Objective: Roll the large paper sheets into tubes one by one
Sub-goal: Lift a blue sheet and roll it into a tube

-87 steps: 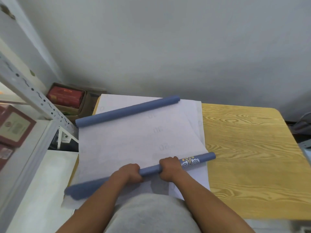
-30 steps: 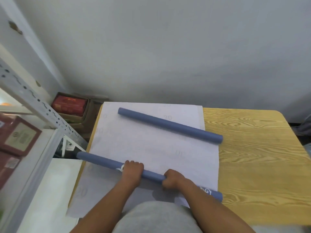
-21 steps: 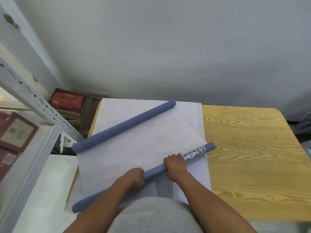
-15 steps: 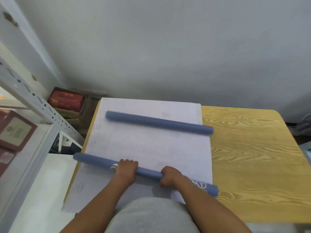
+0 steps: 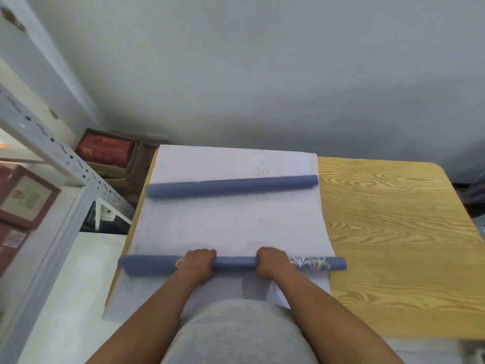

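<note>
Both hands, the left hand (image 5: pixel 198 262) and right hand (image 5: pixel 270 261), clamp the near blue tube (image 5: pixel 233 264), its long axis running parallel to the tabletop's (image 5: pixel 393 232) near edge, with the unrolled paper sheet (image 5: pixel 231 222) stretching straight ahead toward 1 far blue tube (image 5: pixel 232 185).
</note>
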